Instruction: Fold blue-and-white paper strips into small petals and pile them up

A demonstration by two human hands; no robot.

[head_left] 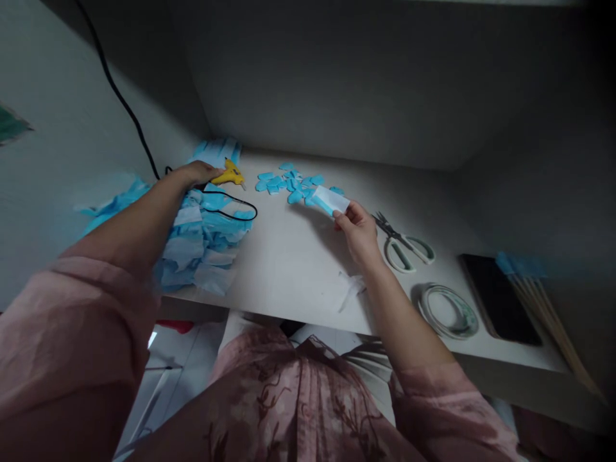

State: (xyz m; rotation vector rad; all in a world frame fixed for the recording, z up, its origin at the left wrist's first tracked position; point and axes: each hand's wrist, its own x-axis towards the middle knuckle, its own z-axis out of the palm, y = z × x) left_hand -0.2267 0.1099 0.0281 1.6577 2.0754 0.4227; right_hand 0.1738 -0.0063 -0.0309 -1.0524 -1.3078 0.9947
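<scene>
My left hand point(201, 172) is closed on a yellow glue gun point(230, 174) at the back left of the shelf, and the gun's nozzle points to the right. Between the thumb and fingers of my right hand point(357, 226) is a folded strip of white and light-blue fabric point(331, 200), held just above the surface. Behind that strip lie several small blue cut pieces point(291, 182), loosely spread. A heap of blue and white fabric pieces point(202, 247) sits under and beside my left forearm. The black cord point(245, 217) loops over the heap's right side.
To the right of my right hand lie scissors point(402, 242) with pale handles, a roll of tape point(448, 311), a dark phone point(500, 298) and thin sticks point(543, 305) with blue tops. White scraps point(350, 290) rest near the front edge. Walls enclose the shelf.
</scene>
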